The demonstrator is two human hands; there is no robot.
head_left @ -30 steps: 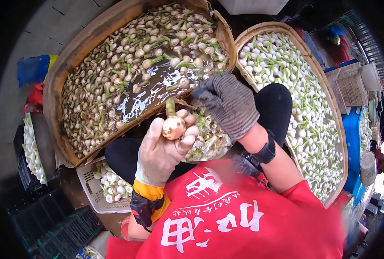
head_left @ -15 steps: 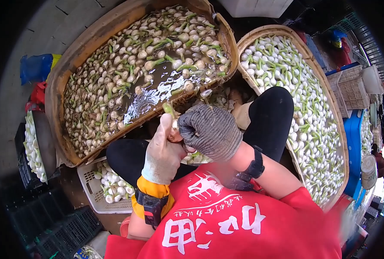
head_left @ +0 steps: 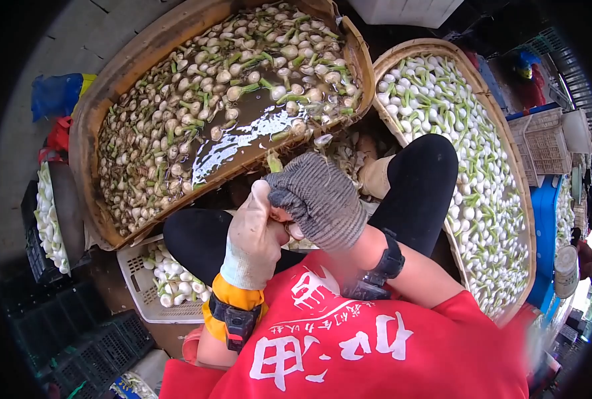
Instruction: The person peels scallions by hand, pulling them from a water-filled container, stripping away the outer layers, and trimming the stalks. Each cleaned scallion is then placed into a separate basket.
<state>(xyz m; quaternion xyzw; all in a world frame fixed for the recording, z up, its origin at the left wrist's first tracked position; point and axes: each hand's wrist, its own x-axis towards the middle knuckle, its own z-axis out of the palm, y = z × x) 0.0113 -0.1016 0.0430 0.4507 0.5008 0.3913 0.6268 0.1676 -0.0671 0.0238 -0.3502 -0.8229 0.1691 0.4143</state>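
Observation:
My left hand (head_left: 250,234), in a pale glove, is closed around a fresh garlic bulb (head_left: 280,214) whose body is mostly hidden by the gloves. A green stem (head_left: 274,160) pokes out above the fingers. Pressed against it, my right hand (head_left: 320,199) wears a grey knitted glove, fingers curled over the bulb and its stem. Both hands meet above my lap, between my bent knees. Just beyond them stands a large brown tub (head_left: 169,205) of water with many unpeeled garlic bulbs floating in it.
To the right, a long tub (head_left: 453,256) holds clean white bulbs with green stems. A white plastic basket (head_left: 136,269) of peeled bulbs sits by my left knee. Dark crates (head_left: 113,349) stack at lower left. Peelings (head_left: 341,149) lie between the tubs.
My right hand has shifted left and closer over my left fingers, covering more of the bulb. The protruding stem sits slightly farther right and higher.

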